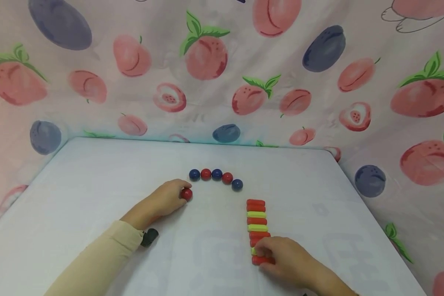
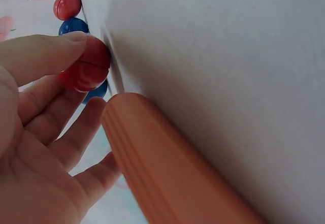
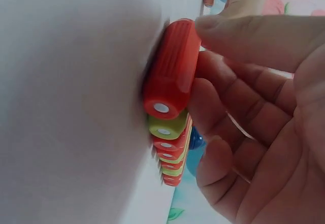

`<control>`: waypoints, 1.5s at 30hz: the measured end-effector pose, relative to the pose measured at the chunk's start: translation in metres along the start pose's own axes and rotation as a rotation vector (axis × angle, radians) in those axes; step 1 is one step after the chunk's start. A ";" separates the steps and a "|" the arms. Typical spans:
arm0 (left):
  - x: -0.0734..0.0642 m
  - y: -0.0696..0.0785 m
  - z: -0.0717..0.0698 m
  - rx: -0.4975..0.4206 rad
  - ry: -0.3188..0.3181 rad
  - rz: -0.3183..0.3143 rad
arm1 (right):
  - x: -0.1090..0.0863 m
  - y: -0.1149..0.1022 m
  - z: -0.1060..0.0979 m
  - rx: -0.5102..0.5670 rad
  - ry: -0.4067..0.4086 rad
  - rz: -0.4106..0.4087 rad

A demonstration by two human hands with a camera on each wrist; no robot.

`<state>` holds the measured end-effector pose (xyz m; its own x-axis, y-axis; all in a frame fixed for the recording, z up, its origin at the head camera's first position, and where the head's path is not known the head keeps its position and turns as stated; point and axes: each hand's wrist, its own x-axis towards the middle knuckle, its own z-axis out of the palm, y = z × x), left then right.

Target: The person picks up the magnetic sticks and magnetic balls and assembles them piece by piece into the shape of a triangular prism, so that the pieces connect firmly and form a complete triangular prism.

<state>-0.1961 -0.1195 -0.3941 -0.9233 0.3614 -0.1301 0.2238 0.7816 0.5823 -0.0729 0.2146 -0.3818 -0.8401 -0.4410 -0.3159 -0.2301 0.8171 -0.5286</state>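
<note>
On the white bench [image 1: 114, 172], the person's left hand [image 1: 167, 198] pinches a red ball [image 1: 186, 194] between thumb and fingers, just beside the left end of a curved row of blue and red balls [image 1: 217, 174]. The right hand [image 1: 290, 261], fingers bent, holds the nearest red rod [image 1: 260, 260] ending a column of red and yellow rods [image 1: 257, 215]; how firmly is hard to tell.

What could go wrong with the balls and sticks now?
The round red ball might roll away if the left grip lets go. That grip is also close to the blue ball at the ball row's left end, so it could knock it. The right grip is at the near end of the stick row, so a bump could push the sticks crooked.
</note>
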 end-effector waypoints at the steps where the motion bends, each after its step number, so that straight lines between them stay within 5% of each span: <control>1: 0.000 0.000 0.000 0.001 -0.001 0.002 | 0.000 0.000 0.000 -0.003 0.000 0.000; 35: -0.006 0.005 0.005 0.011 -0.040 0.002 | 0.011 -0.024 0.017 0.016 -0.074 0.003; 45: -0.010 0.010 0.003 0.025 -0.040 0.051 | 0.015 -0.030 0.014 0.084 0.001 -0.086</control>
<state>-0.1831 -0.1136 -0.3896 -0.8972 0.4212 -0.1331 0.2789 0.7738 0.5687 -0.0719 0.1782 -0.3817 -0.8199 -0.5071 -0.2657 -0.2588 0.7423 -0.6181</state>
